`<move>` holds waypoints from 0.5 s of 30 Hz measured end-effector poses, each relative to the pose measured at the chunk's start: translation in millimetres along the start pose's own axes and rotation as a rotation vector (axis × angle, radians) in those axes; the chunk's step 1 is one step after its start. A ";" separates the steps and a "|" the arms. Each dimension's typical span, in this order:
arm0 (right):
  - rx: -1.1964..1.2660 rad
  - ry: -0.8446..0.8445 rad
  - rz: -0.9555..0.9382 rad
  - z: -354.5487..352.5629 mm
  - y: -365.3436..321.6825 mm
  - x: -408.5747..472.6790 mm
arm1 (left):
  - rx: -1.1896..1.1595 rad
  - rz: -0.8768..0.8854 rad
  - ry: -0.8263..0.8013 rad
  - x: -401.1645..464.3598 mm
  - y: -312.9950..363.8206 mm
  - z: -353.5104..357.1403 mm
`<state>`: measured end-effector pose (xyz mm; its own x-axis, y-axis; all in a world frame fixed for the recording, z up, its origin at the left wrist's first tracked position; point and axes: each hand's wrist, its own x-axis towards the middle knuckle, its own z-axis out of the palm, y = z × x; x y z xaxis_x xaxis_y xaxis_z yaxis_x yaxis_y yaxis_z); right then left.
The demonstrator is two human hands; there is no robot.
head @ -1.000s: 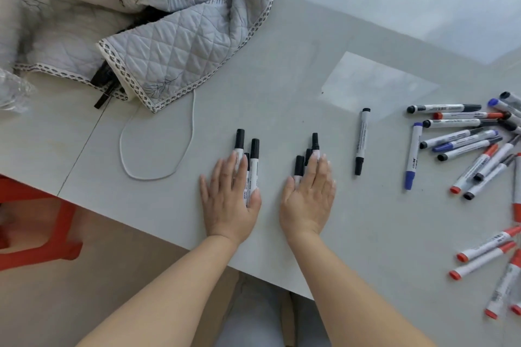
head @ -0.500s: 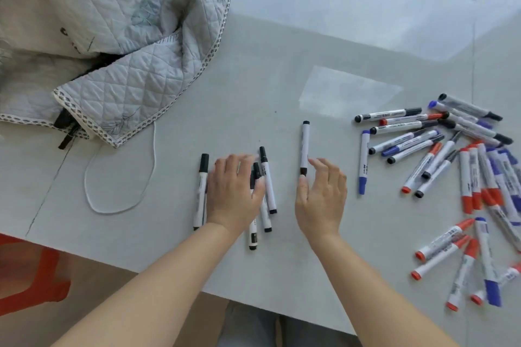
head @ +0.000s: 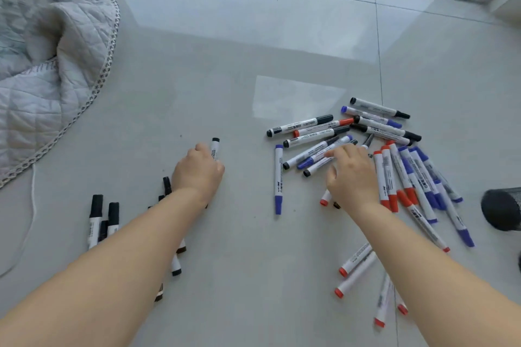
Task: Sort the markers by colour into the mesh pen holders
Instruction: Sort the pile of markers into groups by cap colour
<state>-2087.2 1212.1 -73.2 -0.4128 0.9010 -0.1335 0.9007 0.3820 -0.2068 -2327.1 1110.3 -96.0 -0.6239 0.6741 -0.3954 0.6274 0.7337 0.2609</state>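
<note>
Left hand (head: 198, 170) is curled, grip clamped on a black-capped white plastic marker (head: 215, 147) whose long axis points away from the person. Right hand (head: 351, 177) lies fingers spread, holding nothing, on the mixed pile of red, blue and black smooth cylindrical markers (head: 394, 155), so it is the nearer hand. Black wire-mesh pen holder (head: 501, 208) sits at the right edge of the glossy grey surface (head: 225, 79), right of the pile.

A pale grey tabletop (head: 225, 87) carries scattered markers (head: 394, 166) right, black markers (head: 97, 217) near left, quilted cloth (head: 48, 65) far left.
</note>
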 end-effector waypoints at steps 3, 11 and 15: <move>-0.024 -0.040 -0.086 -2.5 9.9 12.0 | -0.049 0.054 0.030 5.1 14.0 -5.4; -0.146 -0.045 -0.331 -6.4 26.7 23.2 | -0.014 0.386 0.067 27.6 93.7 -4.6; -0.223 -0.103 -0.368 -1.3 32.8 26.8 | 0.218 0.512 0.020 36.1 119.4 8.0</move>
<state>-2068.5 1249.0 -82.3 -0.7126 0.6759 -0.1882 0.6938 0.7188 -0.0455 -2271.0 1221.5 -86.2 -0.2211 0.9431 -0.2485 0.9333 0.2785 0.2267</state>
